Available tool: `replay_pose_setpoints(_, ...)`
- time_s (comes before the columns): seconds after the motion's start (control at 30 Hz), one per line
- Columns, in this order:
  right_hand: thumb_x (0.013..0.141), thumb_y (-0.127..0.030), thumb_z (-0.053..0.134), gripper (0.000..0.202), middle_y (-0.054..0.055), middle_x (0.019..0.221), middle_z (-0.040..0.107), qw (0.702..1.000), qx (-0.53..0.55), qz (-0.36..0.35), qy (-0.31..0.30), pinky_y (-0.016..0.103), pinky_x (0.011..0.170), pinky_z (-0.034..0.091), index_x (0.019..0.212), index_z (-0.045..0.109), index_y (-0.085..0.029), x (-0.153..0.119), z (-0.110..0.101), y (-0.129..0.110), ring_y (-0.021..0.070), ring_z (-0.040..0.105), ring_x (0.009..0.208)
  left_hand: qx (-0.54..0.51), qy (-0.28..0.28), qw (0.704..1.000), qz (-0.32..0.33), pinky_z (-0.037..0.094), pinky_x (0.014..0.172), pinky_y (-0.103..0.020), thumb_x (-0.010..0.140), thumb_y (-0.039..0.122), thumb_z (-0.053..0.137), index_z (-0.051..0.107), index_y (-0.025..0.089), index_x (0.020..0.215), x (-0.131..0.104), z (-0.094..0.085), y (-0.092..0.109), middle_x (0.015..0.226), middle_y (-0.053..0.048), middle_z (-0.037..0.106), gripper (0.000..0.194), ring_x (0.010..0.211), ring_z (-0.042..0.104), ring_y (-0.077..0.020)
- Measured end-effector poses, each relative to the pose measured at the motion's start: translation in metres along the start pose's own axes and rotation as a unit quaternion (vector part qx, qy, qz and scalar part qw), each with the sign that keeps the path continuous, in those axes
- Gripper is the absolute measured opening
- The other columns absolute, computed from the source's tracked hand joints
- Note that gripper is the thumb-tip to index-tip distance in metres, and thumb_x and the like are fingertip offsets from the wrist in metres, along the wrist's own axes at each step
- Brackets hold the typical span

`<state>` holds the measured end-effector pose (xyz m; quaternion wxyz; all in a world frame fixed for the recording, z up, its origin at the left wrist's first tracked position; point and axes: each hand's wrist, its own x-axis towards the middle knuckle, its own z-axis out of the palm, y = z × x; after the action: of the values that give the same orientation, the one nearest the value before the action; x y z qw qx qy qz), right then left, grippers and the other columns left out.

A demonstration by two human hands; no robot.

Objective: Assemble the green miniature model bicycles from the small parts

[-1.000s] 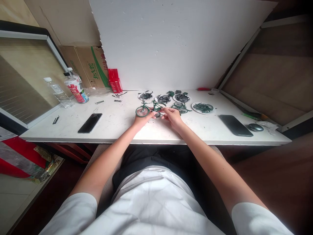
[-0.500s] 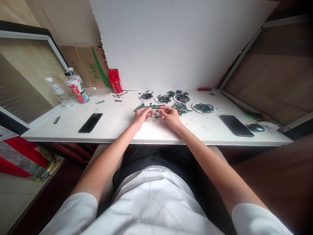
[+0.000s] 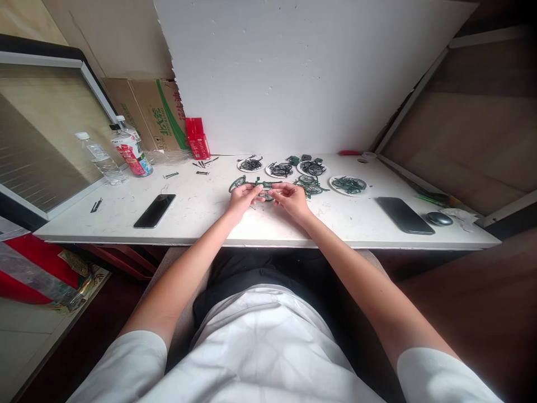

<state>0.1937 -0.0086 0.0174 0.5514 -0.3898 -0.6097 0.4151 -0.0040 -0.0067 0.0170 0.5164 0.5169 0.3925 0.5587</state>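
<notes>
My left hand (image 3: 244, 199) and my right hand (image 3: 292, 198) meet over the middle of the white table, fingers pinched. Between them they grip a green model bicycle (image 3: 260, 182), with a wheel showing at its left end and a spoked wheel below the fingers. Fingers cover much of its frame, so how its parts join is hard to see. Just right of my right hand lie more green bicycle pieces (image 3: 311, 187). Behind stand small white plates: one of black parts (image 3: 251, 164), one of dark parts (image 3: 280, 169), and one of black wheels (image 3: 312, 167).
At the right is a plate of green parts (image 3: 348, 185), then a dark phone-like slab (image 3: 405, 215) and a mouse (image 3: 439, 219). A phone (image 3: 155, 211) lies left. Bottles (image 3: 133, 154), a red box (image 3: 198, 139) and loose dark parts (image 3: 203, 164) are at back left.
My fingers have shifted slightly on the model bicycle, and its left wheel has turned to face the camera more. Both hands stay in nearly the same place.
</notes>
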Motion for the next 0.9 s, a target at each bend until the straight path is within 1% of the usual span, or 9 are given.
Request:
replay_pose_setpoints(0.07, 0.071, -0.059, 0.096, 0.057, 0.011, 0.096, 0.084, 1.000, 0.007, -0.002, -0.005, 0.034, 0.060, 0.063, 0.107, 0.080, -0.018, -0.0011, 0.0003, 0.0000, 0.0192, 0.072, 0.063, -0.023, -0.002, 1.000, -0.002, 0.050, 0.069, -0.026, 0.078, 0.052, 0.093, 0.075, 0.016, 0.099, 0.0009, -0.0007, -0.0011, 0.105, -0.012, 0.082, 0.046, 0.087, 0.080, -0.0200)
replay_pose_setpoints(0.17, 0.071, -0.058, 0.096, 0.057, 0.012, 0.098, 0.084, 1.000, 0.017, -0.002, -0.011, 0.034, 0.057, 0.064, 0.107, 0.079, -0.017, -0.0026, 0.0012, -0.0005, 0.0209, 0.074, 0.065, -0.058, -0.010, 0.998, -0.010, 0.053, 0.079, -0.027, 0.076, 0.049, 0.095, 0.076, 0.016, 0.098, 0.0019, -0.0021, -0.0020, 0.103, -0.012, 0.082, 0.045, 0.101, 0.079, -0.0226)
replay_pose_setpoints(0.23, 0.072, -0.058, 0.095, 0.056, 0.013, 0.100, 0.084, 1.000, 0.017, -0.001, -0.012, 0.034, 0.056, 0.064, 0.108, 0.079, -0.017, -0.0034, 0.0016, -0.0009, 0.0205, 0.074, 0.063, -0.072, -0.012, 0.997, -0.016, 0.054, 0.082, -0.027, 0.076, 0.048, 0.096, 0.076, 0.016, 0.098, 0.0025, -0.0030, -0.0025, 0.101, -0.012, 0.081, 0.044, 0.105, 0.079, -0.0235)
replay_pose_setpoints(0.47, 0.072, -0.058, 0.096, 0.059, 0.013, 0.101, 0.085, 1.000, 0.007, 0.007, -0.019, 0.033, 0.054, 0.063, 0.110, 0.079, -0.016, -0.0053, 0.0009, -0.0039, 0.0180, 0.072, 0.054, -0.097, -0.010, 0.995, -0.017, 0.054, 0.084, -0.028, 0.074, 0.044, 0.097, 0.075, 0.015, 0.096, 0.0045, -0.0038, -0.0040, 0.098, -0.010, 0.080, 0.042, 0.103, 0.079, -0.0222)
replay_pose_setpoints(0.7, 0.072, -0.058, 0.097, 0.061, 0.012, 0.101, 0.085, 1.000, 0.004, 0.015, -0.018, 0.032, 0.051, 0.062, 0.113, 0.079, -0.016, -0.0066, 0.0010, -0.0071, 0.0186, 0.073, 0.054, -0.124, -0.021, 0.992, -0.007, 0.055, 0.090, -0.028, 0.076, 0.039, 0.096, 0.077, 0.015, 0.096, 0.0046, -0.0040, -0.0043, 0.099, -0.008, 0.079, 0.037, 0.102, 0.079, -0.0203)
replay_pose_setpoints(0.77, 0.071, -0.058, 0.097, 0.061, 0.012, 0.101, 0.085, 1.000, 0.010, 0.012, -0.018, 0.033, 0.052, 0.064, 0.113, 0.080, -0.016, -0.0070, 0.0014, -0.0076, 0.0194, 0.073, 0.056, -0.126, -0.022, 0.992, -0.007, 0.055, 0.090, -0.028, 0.076, 0.039, 0.096, 0.077, 0.015, 0.096, 0.0048, -0.0043, -0.0048, 0.100, -0.008, 0.079, 0.036, 0.102, 0.079, -0.0205)
replay_pose_setpoints(0.9, 0.070, -0.057, 0.097, 0.060, 0.012, 0.101, 0.085, 0.999, 0.028, 0.003, -0.022, 0.035, 0.055, 0.066, 0.112, 0.081, -0.017, -0.0072, 0.0020, -0.0074, 0.0229, 0.077, 0.066, -0.133, -0.022, 0.991, -0.010, 0.055, 0.090, -0.029, 0.076, 0.038, 0.096, 0.076, 0.015, 0.095, 0.0057, -0.0047, -0.0058, 0.100, -0.009, 0.079, 0.036, 0.104, 0.079, -0.0215)
